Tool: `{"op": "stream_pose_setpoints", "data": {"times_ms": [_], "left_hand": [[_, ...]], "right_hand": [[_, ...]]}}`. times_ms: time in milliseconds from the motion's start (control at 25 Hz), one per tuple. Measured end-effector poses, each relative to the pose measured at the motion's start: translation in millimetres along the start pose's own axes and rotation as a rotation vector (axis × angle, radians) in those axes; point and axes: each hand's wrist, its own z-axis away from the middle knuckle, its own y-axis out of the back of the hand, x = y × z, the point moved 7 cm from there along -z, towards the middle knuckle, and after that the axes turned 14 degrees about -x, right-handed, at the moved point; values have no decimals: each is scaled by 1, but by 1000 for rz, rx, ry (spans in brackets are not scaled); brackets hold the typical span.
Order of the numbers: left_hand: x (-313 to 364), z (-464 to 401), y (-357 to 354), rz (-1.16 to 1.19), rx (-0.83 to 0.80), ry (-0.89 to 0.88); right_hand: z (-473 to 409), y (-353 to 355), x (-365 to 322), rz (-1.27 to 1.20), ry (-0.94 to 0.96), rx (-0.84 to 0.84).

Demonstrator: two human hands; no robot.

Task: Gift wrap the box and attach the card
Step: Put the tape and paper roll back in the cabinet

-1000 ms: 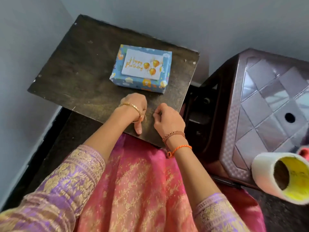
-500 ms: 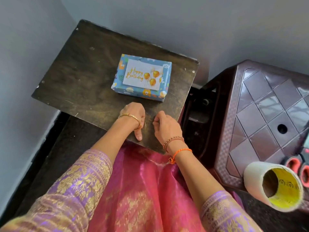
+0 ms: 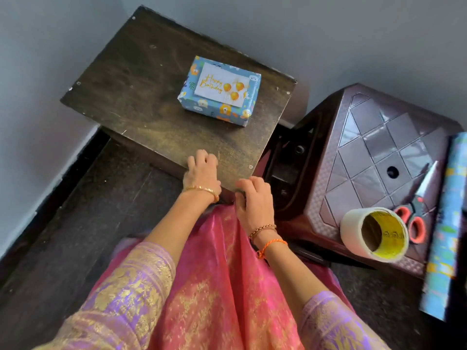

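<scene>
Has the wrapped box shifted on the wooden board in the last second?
No. The wrapped box sits by the same far right corner of the wooden board; only the camera moved.

Box (image 3: 219, 97): wrapped in blue paper printed with small orange, white and green figures. Card (image 3: 222, 85): white, lettered in gold script, three orange-gold balloons. Table (image 3: 141, 97): dark brown wood, worn paler near the front edge. Stool (image 3: 374, 152): glossy dark maroon, moulded in a diamond grid. Tape roll (image 3: 374, 234): off-white outside, core yellow with print. Scissors (image 3: 414, 215): red-orange handles, silver blade. Paper roll (image 3: 444, 223): blue with yellow and green patches. Skirt (image 3: 222, 286): pink, gold motifs woven in. Sleeves (image 3: 131, 294): purple with gold brocade. Wall (image 3: 328, 34): plain grey.
</scene>
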Motion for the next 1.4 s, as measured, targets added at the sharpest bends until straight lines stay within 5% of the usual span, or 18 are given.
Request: {"op": "stream_pose_setpoints", "data": {"times_ms": [200,480,800,1000,1400], "left_hand": [[8,35,-40,472,346,68],[14,53,-93,697,206,268],[0,9,-97,606,265,328],[-3,-3,-99,556,324,460],[-9,11,-105,413,451,372]], "right_hand": [[22,5,40,-206,-115,-191],[53,-2,79,-370,-267,-314],[15,-49,78,-382,-166,-486],[-1,-47,78,-443,-111,-451],[1,-31,60,-221,40,-541]]}}
